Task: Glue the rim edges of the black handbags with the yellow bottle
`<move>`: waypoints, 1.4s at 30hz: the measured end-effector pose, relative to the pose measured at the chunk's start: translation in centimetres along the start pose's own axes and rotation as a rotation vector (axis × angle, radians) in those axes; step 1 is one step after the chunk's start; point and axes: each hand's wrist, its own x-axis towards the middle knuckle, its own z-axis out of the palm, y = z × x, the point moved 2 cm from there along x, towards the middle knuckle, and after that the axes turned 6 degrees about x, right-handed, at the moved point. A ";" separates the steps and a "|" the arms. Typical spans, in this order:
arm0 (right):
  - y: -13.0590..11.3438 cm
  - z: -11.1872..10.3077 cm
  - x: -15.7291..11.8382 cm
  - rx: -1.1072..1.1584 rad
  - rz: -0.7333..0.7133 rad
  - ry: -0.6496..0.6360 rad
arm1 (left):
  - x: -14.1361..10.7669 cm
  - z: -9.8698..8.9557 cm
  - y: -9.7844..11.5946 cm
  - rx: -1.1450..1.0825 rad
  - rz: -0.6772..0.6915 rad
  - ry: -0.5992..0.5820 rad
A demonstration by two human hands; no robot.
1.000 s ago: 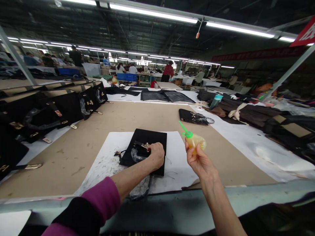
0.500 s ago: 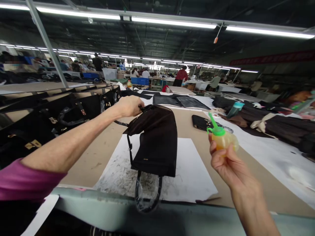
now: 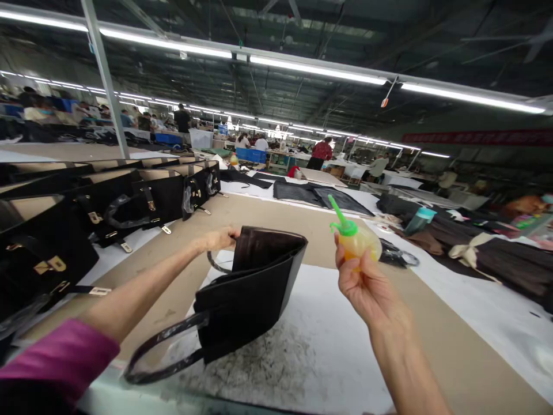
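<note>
Watching from my end: left hand [image 3: 221, 237] grips an upper corner of the boxy, open-mouthed black fabric bag [image 3: 253, 308], tilted over the dark-smudged white paper sheet [image 3: 330, 317] on the brown-covered table [image 3: 268, 213]. I can't tell if its base touches. My right hand [image 3: 369, 282] grasps the rounded, translucent squeeze bottle with green spout and yellow-orange liquid [image 3: 366, 245], held apart from the bag. Risks, my read: squeezing too hard could squirt liquid onto fabric; one-corner hold could let the bag swing; smudges could transfer. Bag walls matte, fairly stiff; looped handle [image 3: 173, 329] glossy, could snag.
</note>
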 end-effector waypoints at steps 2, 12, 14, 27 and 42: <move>0.9 -0.2 1.0 0.014 0.030 0.035 | -0.3 1.9 -1.8 -0.056 0.044 -0.029; 3.0 2.5 5.9 -0.208 -0.034 -0.092 | -2.9 1.5 -1.3 0.348 -0.115 0.295; 3.4 2.8 6.5 -0.237 -0.026 -0.101 | -4.4 1.0 0.5 0.479 -0.163 0.442; 7.0 4.9 7.7 -0.327 0.032 -0.243 | -4.3 4.5 4.9 -0.053 0.099 -0.051; 6.3 3.5 6.7 -0.370 0.083 -0.267 | -12.9 -3.0 -8.3 0.338 -0.581 0.277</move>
